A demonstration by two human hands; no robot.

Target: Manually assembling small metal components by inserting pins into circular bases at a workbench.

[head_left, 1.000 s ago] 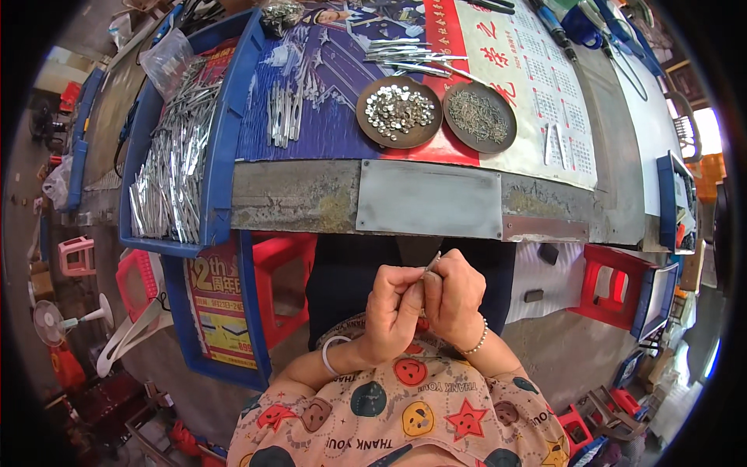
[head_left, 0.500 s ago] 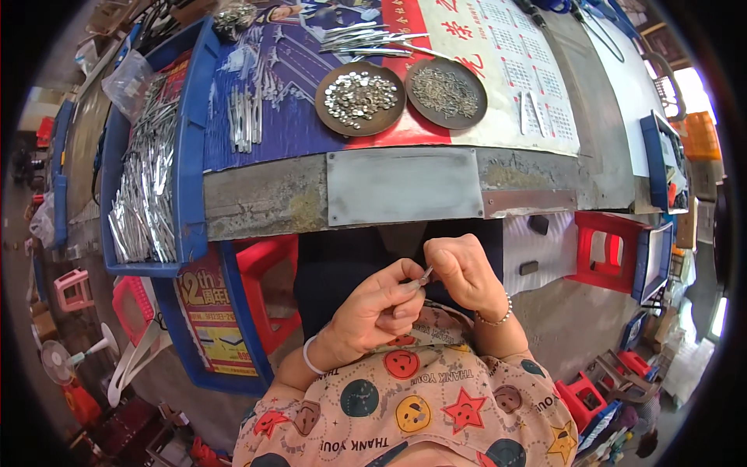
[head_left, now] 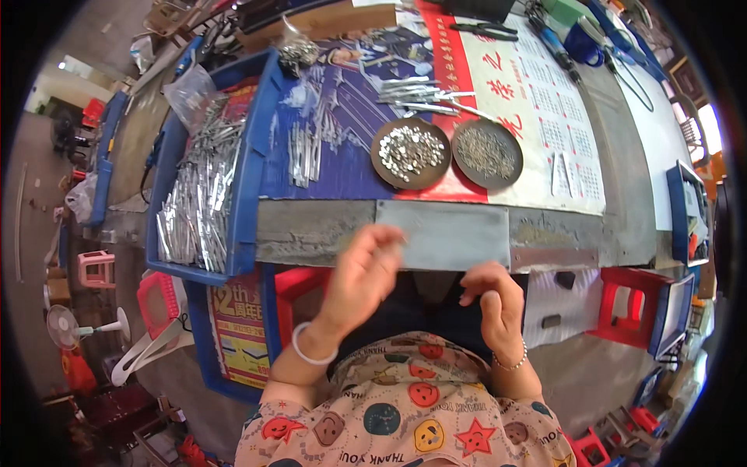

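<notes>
My left hand (head_left: 364, 272) is raised over the table's front edge, beside the grey metal plate (head_left: 451, 233). Motion smears its fingers, so whether they hold anything is unclear. Lower and to the right, my right hand (head_left: 495, 300) hovers above my lap with its fingers curled in; anything inside them is hidden. Beyond the metal plate stand two round brown dishes. The left dish (head_left: 384, 163) holds small shiny silver bits, and the right dish (head_left: 510, 173) holds fine, thin metal parts. Slim silver metal pieces (head_left: 305, 156) lie in a row left of the dishes.
A blue bin (head_left: 253, 210) full of long silver pieces stands at the table's left. More slim pieces (head_left: 416, 92) are piled behind the dishes. Pliers (head_left: 486, 31) lie at the back. Two thin silver strips (head_left: 562, 173) rest at right. A red stool (head_left: 622, 307) stands below.
My hands have come apart from the small metal piece they were working on together. The left hand has moved up toward the table; the right stays above the lap. The whole view has shifted.
</notes>
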